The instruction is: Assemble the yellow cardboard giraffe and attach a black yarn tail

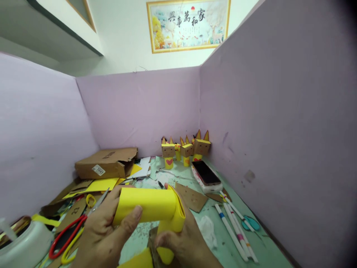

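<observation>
The yellow paper roll (149,208) sits low in the middle of the view, held above the worktop (184,175) by both hands. The left hand (104,232) wraps its left end, thumb pressed across the front; the right hand (184,242) pinches the folded-down flap at its right end. To do this fold well, I judge the left thumb should keep the tube from unrolling while the right fingers crease the flap evenly (a loose grip would let it spring open). Left of the roll lie two scissors (71,234), red-handled and yellow-handled. Right of it lie about three marker pens (234,229). Beyond it are one phone (206,173), one cardboard box (106,163) and, as far as I can tell, four paper figures (185,149).
</observation>
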`<state>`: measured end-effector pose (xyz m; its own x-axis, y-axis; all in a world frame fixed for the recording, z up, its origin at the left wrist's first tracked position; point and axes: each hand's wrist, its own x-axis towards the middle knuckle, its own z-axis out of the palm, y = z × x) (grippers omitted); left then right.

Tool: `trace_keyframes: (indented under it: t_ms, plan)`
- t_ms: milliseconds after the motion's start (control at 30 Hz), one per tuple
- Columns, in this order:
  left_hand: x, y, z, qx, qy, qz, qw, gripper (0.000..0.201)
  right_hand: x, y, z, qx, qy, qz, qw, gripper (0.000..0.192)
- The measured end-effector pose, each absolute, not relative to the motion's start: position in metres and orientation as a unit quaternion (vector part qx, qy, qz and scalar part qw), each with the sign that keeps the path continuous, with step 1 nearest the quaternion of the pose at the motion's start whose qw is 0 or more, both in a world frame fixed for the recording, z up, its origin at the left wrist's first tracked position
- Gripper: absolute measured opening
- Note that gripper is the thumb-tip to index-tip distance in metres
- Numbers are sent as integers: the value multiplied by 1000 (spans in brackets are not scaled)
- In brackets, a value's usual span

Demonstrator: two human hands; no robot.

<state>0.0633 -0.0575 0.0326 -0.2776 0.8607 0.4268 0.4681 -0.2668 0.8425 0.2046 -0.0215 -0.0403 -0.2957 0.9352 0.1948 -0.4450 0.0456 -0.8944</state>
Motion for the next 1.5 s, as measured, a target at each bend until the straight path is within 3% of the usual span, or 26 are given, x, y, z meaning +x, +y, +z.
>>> trace_keyframes:
  t_ms: [300, 633, 1133, 1333, 1500]
  plan:
    - [58, -65, 28, 694, 560, 453, 23, 20, 205, -25, -46, -251, -551, 606, 517, 103]
    - [56, -65, 20, 671, 572, 464, 85, 23, 201, -28, -42, -258, -575, 610, 481, 89]
    - [67, -65, 27, 666, 549, 494, 103, 20, 209, -20, -46, -248, -534, 619, 519, 80]
    - [63, -55, 30, 671, 450, 563, 174, 44, 245, 17, -55, -176, -480, 637, 577, 72]
    - [63, -28, 25, 688, 324, 601, 246, 67, 247, 35, -53, -111, -344, 776, 518, 60]
